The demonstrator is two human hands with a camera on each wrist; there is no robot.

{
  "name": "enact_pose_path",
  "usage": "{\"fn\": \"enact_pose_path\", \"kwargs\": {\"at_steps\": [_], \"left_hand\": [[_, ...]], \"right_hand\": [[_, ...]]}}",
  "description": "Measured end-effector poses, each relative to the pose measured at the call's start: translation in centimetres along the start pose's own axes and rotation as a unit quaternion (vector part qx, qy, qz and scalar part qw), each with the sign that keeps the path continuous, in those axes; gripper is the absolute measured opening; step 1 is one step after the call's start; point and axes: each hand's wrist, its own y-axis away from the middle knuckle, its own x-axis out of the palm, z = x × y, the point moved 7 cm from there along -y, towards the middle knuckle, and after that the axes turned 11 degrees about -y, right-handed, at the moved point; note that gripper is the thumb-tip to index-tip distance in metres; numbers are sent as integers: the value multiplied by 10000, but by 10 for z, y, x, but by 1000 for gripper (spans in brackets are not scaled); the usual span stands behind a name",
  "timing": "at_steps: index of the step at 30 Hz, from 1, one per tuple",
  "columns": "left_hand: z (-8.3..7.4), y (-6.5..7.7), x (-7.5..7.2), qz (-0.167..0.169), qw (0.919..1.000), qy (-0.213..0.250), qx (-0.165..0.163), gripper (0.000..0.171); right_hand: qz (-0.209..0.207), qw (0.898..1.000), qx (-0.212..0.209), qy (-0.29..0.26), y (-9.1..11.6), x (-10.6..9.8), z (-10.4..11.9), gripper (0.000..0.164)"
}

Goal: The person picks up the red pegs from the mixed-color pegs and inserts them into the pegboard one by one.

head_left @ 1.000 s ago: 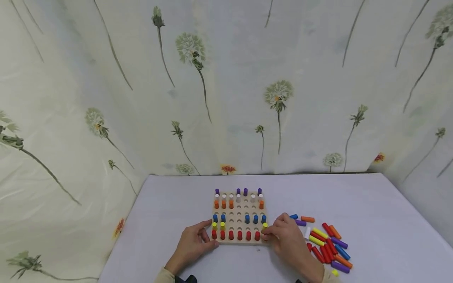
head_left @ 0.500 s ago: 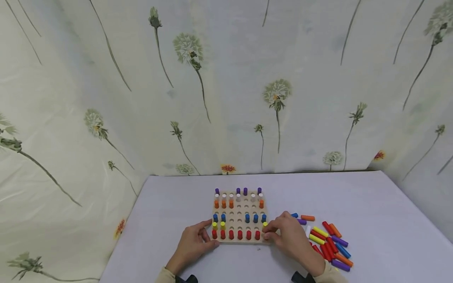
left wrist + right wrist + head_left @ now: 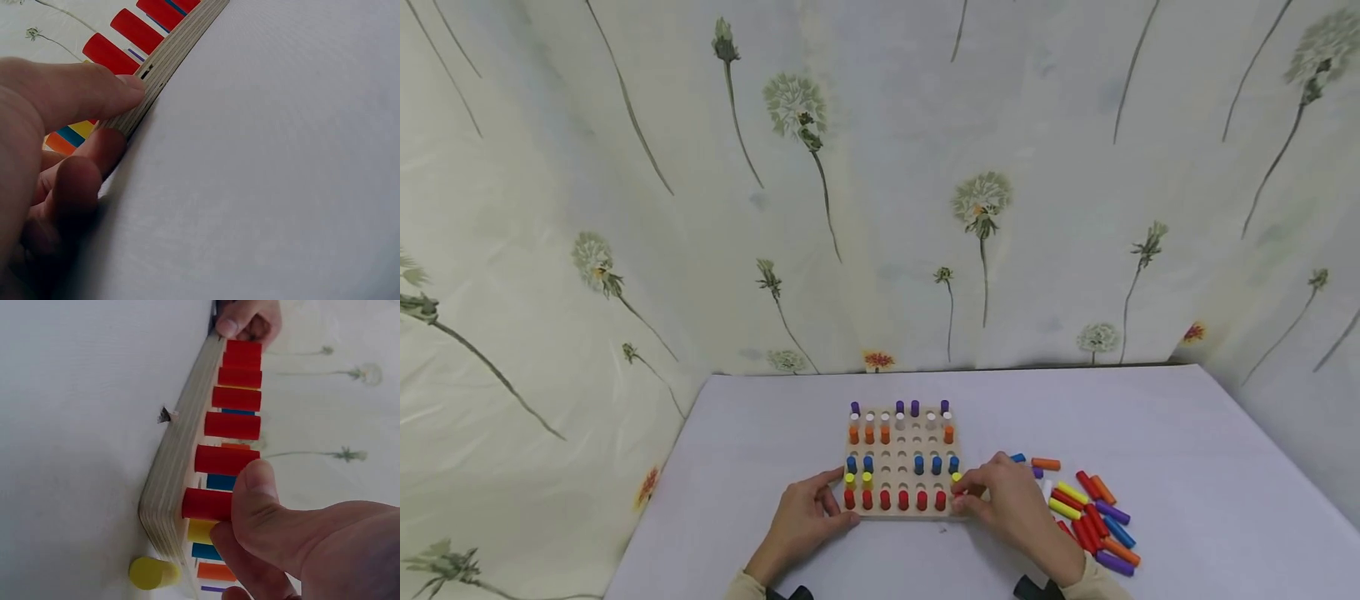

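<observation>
A square wooden pegboard point(image 3: 901, 479) lies on the table, with coloured pegs upright in rows. My left hand point(image 3: 805, 518) holds its near left corner; in the left wrist view the thumb point(image 3: 103, 94) presses the layered board edge point(image 3: 164, 70). At the near right corner, my right hand point(image 3: 1017, 510) pinches the top of a red peg point(image 3: 206, 504) between thumb and finger. That peg stands at the end of the red row, its base at the board's surface. Behind it in the right wrist view is a yellow peg point(image 3: 200, 531). The right fingers partly hide both in the head view.
Loose pegs of several colours lie in a pile right of the board, including a purple peg point(image 3: 1114, 563) and an orange peg point(image 3: 1046, 463). One yellow peg point(image 3: 153, 573) is near the board's right side. A flowered curtain point(image 3: 880, 208) rises behind the table.
The head view has shifted slightly. My right hand stays at the near right corner, its wrist and fingers slightly turned. The left hand keeps its hold on the board.
</observation>
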Motion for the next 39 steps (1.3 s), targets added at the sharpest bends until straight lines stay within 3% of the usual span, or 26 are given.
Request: {"fn": "enact_pose_path", "kwargs": {"at_steps": [5, 11, 16, 20, 23, 26, 33, 39], "left_hand": [[1, 0, 1, 16, 10000, 25, -53, 71], [0, -1, 1, 36, 9999, 23, -114, 71], [-2, -1, 0, 58, 9999, 47, -105, 71], [0, 0, -1, 43, 9999, 51, -122, 71], [0, 1, -1, 50, 9999, 84, -110, 71], [0, 1, -2, 48, 9999, 135, -82, 71], [1, 0, -2, 57, 9999, 112, -109, 71], [2, 0, -1, 59, 10000, 30, -68, 71]], "right_hand": [[-130, 9998, 116, -13, 1, -21, -2, 15], [-671, 9975, 168, -127, 1, -81, -13, 13], [-1034, 9921, 429, 558, 2, -134, -52, 24], [-740, 9873, 1167, 780, 3, -157, -95, 34], [-293, 9843, 1595, 693, 2, -160, -120, 39], [146, 9835, 1716, 555, -1, -154, -133, 42], [899, 9794, 1779, 337, -6, -126, -145, 46], [1218, 9765, 1764, 206, -6, -106, -144, 33]]}}
